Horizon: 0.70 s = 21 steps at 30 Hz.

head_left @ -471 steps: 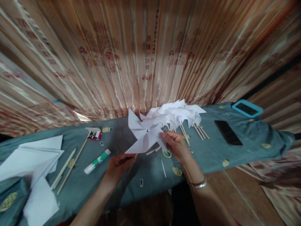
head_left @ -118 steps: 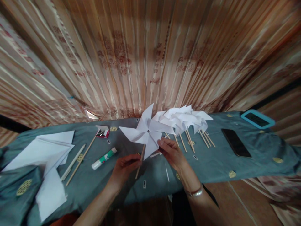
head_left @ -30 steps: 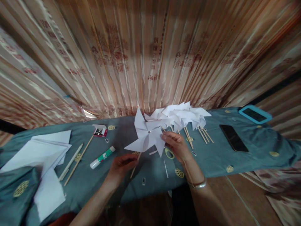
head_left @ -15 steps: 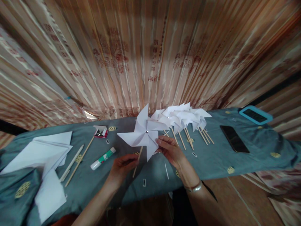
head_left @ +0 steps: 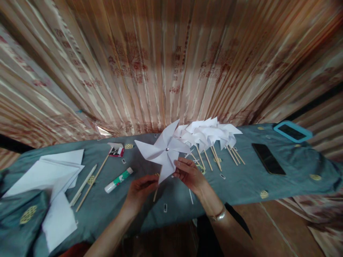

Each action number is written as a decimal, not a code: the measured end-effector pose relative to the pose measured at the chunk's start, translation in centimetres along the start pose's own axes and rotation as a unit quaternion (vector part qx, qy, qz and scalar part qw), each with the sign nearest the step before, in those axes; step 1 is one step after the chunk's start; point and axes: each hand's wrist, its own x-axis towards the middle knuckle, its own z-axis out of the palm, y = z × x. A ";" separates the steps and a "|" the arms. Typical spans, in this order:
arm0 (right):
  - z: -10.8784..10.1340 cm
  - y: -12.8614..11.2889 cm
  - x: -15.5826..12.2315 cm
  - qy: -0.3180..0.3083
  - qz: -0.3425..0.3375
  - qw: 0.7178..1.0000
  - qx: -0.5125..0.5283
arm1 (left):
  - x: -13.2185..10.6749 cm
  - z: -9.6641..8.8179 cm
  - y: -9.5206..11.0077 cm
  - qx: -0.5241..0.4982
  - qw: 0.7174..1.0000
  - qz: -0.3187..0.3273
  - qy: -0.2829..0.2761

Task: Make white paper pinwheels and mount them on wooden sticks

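Observation:
A white paper pinwheel (head_left: 166, 150) with a shiny pin at its centre is held up in front of me. My left hand (head_left: 143, 187) pinches its wooden stick below the blades. At the lower right blade, the fingers of my right hand (head_left: 190, 175) are closed on the paper edge. Just behind lies a row of finished-looking white pinwheels (head_left: 209, 132) with their sticks towards me. To the left are a green and white glue stick (head_left: 119, 180) and a small red and white box (head_left: 116, 150) of metal pins.
White paper sheets (head_left: 59, 171) lie on the left of the grey-green cloth (head_left: 139, 214). Beside them are a pencil-like white stick (head_left: 83, 185) and a wooden stick (head_left: 92, 183). A black phone (head_left: 268, 159) and a blue-framed device (head_left: 293, 131) lie right. A patterned curtain (head_left: 160, 71) hangs behind.
The pinwheel's blades have turned clockwise a little about the pin. My right hand has shifted slightly left and down with the lower right blade; my left hand stays on the stick.

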 end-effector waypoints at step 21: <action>-2.2 -2.0 0.2 0.058 -0.117 0.956 -0.263 | 0.6 -1.5 0.3 -0.037 0.999 0.020 0.030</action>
